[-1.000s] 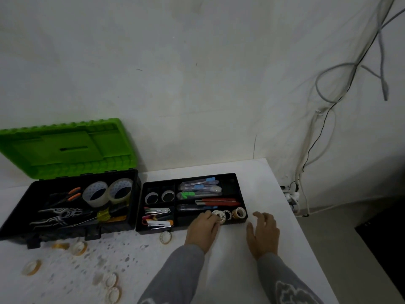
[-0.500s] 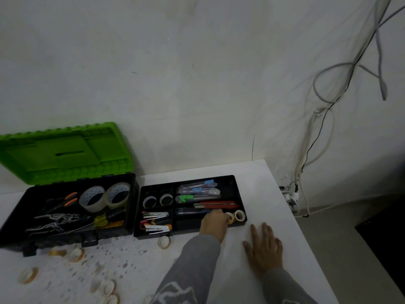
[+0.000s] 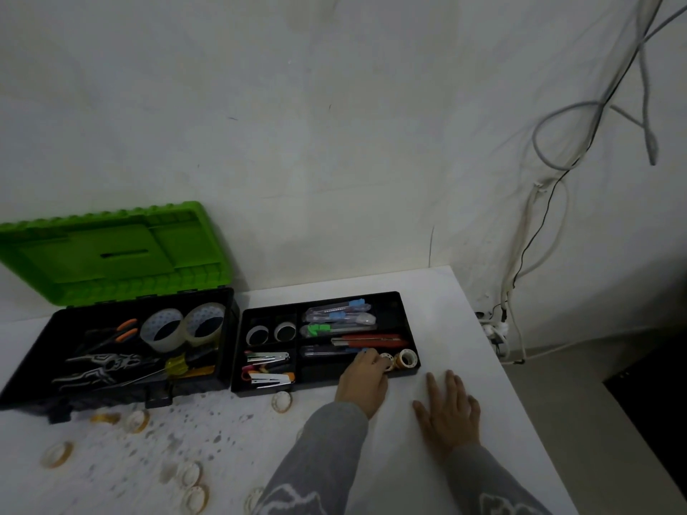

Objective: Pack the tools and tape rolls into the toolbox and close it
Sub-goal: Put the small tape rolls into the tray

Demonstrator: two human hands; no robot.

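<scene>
Your left hand [image 3: 362, 381] reaches into the black tray [image 3: 319, 372], fingertips against the small tape rolls [image 3: 407, 359] (whether it pinches one, I cannot tell). Your right hand [image 3: 448, 414] lies flat on the table [image 3: 446, 310], fingers straight. The toolbox [image 3: 228, 340] stands open, just left of the tray.

Nothing here can be read as text, a label, a brand or a number. The green toolbox lid [image 3: 111, 250], far left of the fingers [image 3: 373, 360] of the left hand [image 3: 362, 382], shows only moulded ridges. The knives [image 3: 368, 340] in the tray [image 3: 319, 297] just beyond those fingers are too small and blurred for any print to show. The grey sleeve [image 3: 297, 492] carries a white pattern, not letters.
</scene>
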